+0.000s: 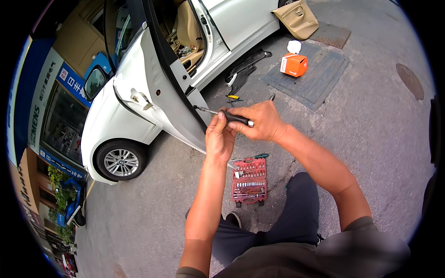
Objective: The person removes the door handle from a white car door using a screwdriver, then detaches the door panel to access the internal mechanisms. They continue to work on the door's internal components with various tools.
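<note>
- One white car [125, 118], parked; front door [174, 106] wide open, mounted on the body.
- Tan panel [299, 23], looks like door trim: off, on the ground near the rear wheel [287, 2]. That part seems done.
- Red tool case [245, 199] open on the pavement, sockets in rows; kit in use, not packed up.
- Orange box [293, 65] beyond, on a dark ground cover [320, 76].
- Right hand [263, 119] wrapped around the butt of a black-handled driver [237, 118]; left hand [220, 136] pinching its front end.
- Driver's tip by the door edge; contact, can't tell. Judged mid-job: door edge apparently unfinished, trim not refitted.
</note>
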`<state>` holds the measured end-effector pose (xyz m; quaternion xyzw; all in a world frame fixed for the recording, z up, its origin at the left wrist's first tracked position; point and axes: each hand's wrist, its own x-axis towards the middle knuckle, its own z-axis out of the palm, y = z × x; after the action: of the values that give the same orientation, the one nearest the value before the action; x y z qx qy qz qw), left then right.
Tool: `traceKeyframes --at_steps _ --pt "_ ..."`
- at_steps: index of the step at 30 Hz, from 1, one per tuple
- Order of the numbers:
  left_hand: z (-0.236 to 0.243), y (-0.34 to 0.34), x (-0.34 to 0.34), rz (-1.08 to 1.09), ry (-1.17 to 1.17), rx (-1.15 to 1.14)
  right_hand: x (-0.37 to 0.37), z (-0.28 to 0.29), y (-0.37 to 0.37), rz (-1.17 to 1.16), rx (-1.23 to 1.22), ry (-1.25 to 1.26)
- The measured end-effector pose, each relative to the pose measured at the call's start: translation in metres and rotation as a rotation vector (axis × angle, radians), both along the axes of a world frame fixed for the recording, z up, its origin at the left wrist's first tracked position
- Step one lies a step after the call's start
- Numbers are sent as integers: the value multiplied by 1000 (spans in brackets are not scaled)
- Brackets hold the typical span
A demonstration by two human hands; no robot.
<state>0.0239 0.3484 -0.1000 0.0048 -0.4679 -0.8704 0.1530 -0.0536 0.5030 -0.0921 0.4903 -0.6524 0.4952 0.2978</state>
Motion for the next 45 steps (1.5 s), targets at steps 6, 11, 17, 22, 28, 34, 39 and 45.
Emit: traceKeyframes --at_steps 6,11,17,22,28,34,39,45 --pt "10 16 -3 101 -43 -30 22 -24 -19 629 -404 -1366" --pt "4 2 2 66 -36 -53 27 4 -1 806 -128 -1467" --pt "8 8 -5 127 -86 6 -5 -5 3 -136 264 94" --pt "12 17 -6 87 -62 -70 -11 -35 -21 253 -201 -365" --pt "13 -1 -7 152 -140 -146 15 -19 -31 1059 -560 -1805" --pt "17 4 -6 190 -112 -192 29 -27 4 619 -431 -1502" --pt "17 -21 -20 222 -102 -204 22 -39 -2 317 -283 -885" --pt "15 -30 -18 268 -57 -134 12 -33 -8 207 -13 -632"
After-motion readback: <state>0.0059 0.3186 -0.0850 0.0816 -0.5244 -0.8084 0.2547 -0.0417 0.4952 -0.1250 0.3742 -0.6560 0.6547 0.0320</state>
